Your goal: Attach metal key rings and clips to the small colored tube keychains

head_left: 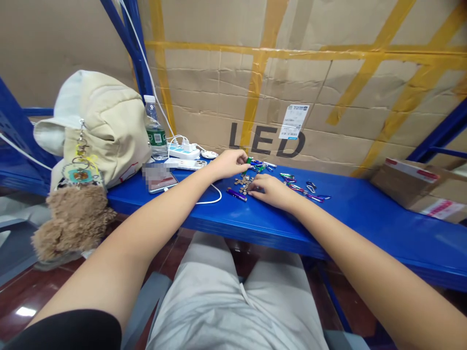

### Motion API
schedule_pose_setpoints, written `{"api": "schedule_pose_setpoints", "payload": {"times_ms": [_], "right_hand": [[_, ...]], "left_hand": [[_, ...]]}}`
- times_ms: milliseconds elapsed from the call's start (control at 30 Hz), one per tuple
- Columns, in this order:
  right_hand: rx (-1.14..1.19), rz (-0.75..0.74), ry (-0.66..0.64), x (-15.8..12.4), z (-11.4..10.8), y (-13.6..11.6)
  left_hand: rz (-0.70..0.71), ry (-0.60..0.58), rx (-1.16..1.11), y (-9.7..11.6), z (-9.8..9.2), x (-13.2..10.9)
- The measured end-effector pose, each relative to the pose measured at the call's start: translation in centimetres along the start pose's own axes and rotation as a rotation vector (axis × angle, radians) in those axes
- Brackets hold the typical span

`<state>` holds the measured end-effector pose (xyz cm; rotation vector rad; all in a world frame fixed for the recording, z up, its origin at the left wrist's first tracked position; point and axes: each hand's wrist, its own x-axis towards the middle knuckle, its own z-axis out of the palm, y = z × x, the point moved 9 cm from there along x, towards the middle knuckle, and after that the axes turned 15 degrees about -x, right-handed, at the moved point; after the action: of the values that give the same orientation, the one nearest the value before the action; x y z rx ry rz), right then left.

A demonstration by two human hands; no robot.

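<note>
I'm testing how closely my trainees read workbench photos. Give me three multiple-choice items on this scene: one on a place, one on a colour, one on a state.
1. Where does the plastic water bottle stand?
A. Between the cream cloth bag and the white power strip
B. On the cardboard parcel at the far right
C. On the floor under the shelf

2. What colour is the shelf board under the hands?
A. Green
B. Blue
C. Grey

3. What is the right hand doing?
A. Gripping the bottle
B. Lying in the person's lap
C. Resting its fingers on the heap of small metal pieces

Answers:
1. A, the bottle rises between the bag and the strip.
2. B, the board shows blue around the hands.
3. C, the fingers lie on the heap.
</note>
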<state>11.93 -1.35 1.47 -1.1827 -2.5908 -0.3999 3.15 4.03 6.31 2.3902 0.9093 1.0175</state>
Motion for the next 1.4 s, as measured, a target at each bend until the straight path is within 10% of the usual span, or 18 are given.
{"api": "schedule_pose_setpoints", "payload": {"times_ms": [300,967,1233,1400], "right_hand": [[0.256,0.374,0.237,-1.4,-3.4,4.7],[0.597,0.584,0.181,-2.3,-1.8,6.7],[0.048,0.037,0.086,-0.1,-1.2,0.4],[-0.039,-0.036,0.046,0.7,0.3,-0.5]], "left_hand": [[0.172,-0.239,0.08,1.4,2.8,-1.1],[0.264,-0.128,0.292,3.7,3.2,-1.4],[0.193,0.014,0.162,1.0,0.4,-0.5],[0.18,-0.006,0.16,0.8,0.7,-0.3]]}}
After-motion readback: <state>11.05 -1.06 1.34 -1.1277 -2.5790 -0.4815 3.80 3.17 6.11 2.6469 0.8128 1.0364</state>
